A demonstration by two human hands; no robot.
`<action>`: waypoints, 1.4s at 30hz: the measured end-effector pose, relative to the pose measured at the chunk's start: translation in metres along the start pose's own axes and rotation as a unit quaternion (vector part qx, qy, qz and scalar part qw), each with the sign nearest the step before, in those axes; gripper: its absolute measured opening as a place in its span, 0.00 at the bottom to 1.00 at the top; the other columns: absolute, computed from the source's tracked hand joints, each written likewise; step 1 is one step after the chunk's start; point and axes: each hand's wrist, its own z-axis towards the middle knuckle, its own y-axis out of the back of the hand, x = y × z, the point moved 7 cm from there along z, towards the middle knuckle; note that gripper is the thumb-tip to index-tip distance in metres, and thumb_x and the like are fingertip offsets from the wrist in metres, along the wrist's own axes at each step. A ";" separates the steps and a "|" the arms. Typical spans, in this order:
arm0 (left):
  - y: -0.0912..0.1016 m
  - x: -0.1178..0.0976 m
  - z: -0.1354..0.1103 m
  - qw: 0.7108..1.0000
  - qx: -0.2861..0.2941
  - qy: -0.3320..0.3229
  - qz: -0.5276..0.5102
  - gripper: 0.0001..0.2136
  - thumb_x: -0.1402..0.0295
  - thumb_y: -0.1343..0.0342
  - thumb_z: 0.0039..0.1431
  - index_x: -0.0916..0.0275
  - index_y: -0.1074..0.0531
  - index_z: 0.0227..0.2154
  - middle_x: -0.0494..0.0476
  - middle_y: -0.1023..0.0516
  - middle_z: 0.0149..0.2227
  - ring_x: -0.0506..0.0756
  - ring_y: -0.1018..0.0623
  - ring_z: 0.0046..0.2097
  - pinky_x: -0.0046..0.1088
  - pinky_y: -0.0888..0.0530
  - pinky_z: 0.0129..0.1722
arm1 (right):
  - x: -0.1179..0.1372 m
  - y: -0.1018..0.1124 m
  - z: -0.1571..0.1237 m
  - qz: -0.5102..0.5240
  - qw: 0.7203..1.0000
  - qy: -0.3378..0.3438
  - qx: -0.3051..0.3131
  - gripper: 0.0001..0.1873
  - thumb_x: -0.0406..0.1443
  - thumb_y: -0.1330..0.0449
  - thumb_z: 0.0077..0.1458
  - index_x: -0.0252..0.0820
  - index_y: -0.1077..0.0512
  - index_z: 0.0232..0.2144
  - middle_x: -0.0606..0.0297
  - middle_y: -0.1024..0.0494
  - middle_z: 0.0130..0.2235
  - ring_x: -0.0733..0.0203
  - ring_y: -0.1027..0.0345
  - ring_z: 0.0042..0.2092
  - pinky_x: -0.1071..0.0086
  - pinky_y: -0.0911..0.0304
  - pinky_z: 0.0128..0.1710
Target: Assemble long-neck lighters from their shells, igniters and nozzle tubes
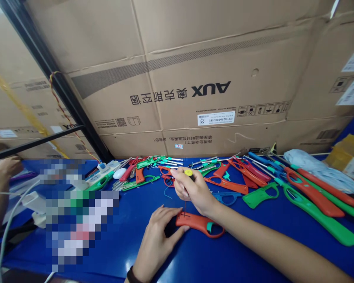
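Note:
A red-orange gas lighter body (198,223) lies on the blue tabletop with a turquoise trigger showing in its loop. Its left end is between the thumb and fingers of my left hand (157,232), closed on it from the side. My right hand (196,190) is wrapped round a screwdriver (188,173) with a yellow-ended handle. The thin shaft points down, its tip at a slot in the lighter's upper face. Behind my right hand lie more lighter parts, among them a green handle shell (260,195) and a blue one (228,197).
Red and green lighters (315,192) lie on the right, near a pale blue plastic bag (309,157). A white power strip (103,173) stands at the left. Large cardboard boxes (177,70) rise behind the table (238,251). Another person's hand (6,169) shows at far left.

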 end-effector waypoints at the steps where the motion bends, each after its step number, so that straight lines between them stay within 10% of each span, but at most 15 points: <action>1: -0.001 0.000 0.000 1.000 0.004 -0.006 0.005 0.15 0.59 0.40 0.55 0.55 0.26 0.44 0.56 0.19 0.42 0.59 0.21 0.45 0.49 0.35 0.56 | -0.004 -0.001 0.000 0.021 1.000 -0.014 0.000 0.25 0.47 0.39 0.51 0.43 0.45 0.15 0.80 0.47 0.12 0.75 0.58 0.14 0.76 0.61 0.13; 24: -0.003 -0.007 0.000 0.999 0.013 -0.033 0.007 0.14 0.61 0.39 0.54 0.56 0.27 0.43 0.55 0.20 0.40 0.58 0.22 0.44 0.50 0.36 0.55 | -0.011 -0.007 -0.004 -0.002 1.000 -0.022 0.011 0.25 0.47 0.39 0.51 0.43 0.46 0.16 0.80 0.47 0.13 0.74 0.56 0.15 0.75 0.59 0.15; 31: -0.003 -0.009 0.002 0.999 0.024 -0.025 0.005 0.12 0.63 0.39 0.55 0.57 0.26 0.42 0.55 0.20 0.41 0.59 0.23 0.45 0.50 0.36 0.55 | -0.016 -0.020 -0.008 0.014 0.991 -0.031 0.130 0.23 0.53 0.55 0.61 0.41 0.35 0.30 0.71 0.37 0.23 0.69 0.47 0.23 0.71 0.49 0.23; 37: -0.002 -0.009 0.001 0.999 0.022 -0.024 0.004 0.12 0.63 0.38 0.54 0.56 0.25 0.42 0.55 0.21 0.46 0.61 0.26 0.50 0.48 0.34 0.54 | -0.016 -0.019 -0.012 -0.012 0.994 -0.006 0.106 0.20 0.42 0.36 0.51 0.47 0.45 0.35 0.72 0.37 0.33 0.69 0.44 0.27 0.72 0.46 0.27; 42: -0.002 -0.007 0.000 1.000 0.014 -0.025 0.006 0.11 0.64 0.38 0.54 0.55 0.25 0.42 0.55 0.20 0.43 0.61 0.24 0.48 0.48 0.33 0.53 | -0.016 -0.027 -0.017 -0.050 0.988 -0.028 0.145 0.15 0.48 0.52 0.62 0.44 0.38 0.35 0.69 0.38 0.30 0.67 0.44 0.28 0.69 0.44 0.30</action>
